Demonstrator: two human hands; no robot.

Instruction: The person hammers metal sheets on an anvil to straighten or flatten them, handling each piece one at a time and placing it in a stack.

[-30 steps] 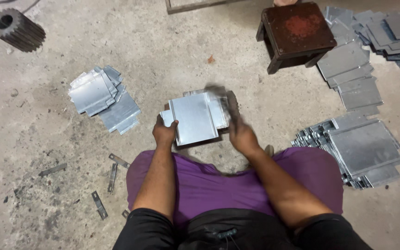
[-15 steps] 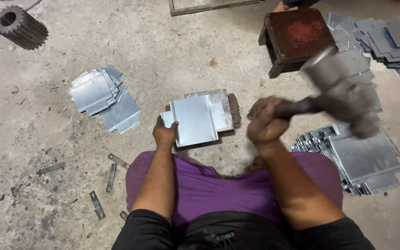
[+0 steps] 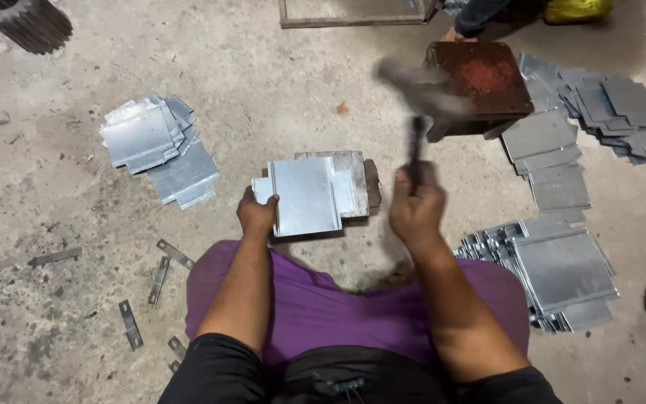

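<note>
Hammer (image 3: 420,90) swung back over toward the plates, right hand (image 3: 416,209) clamped on its handle, left hand (image 3: 257,215) gripping the metal plate (image 3: 304,196) on the floor (image 3: 278,90)

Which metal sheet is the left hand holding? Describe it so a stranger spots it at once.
Start at the purple cloth over the person's lap; just beyond it on the concrete floor lies a small block. The metal sheet lies on top, the left hand gripping its near-left corner. Unlike the side piles, it is held.

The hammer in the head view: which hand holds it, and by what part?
The right hand grips the hammer at the lower end of its handle; its blurred head is raised. The left hand holds the metal sheet by its left edge.
</note>
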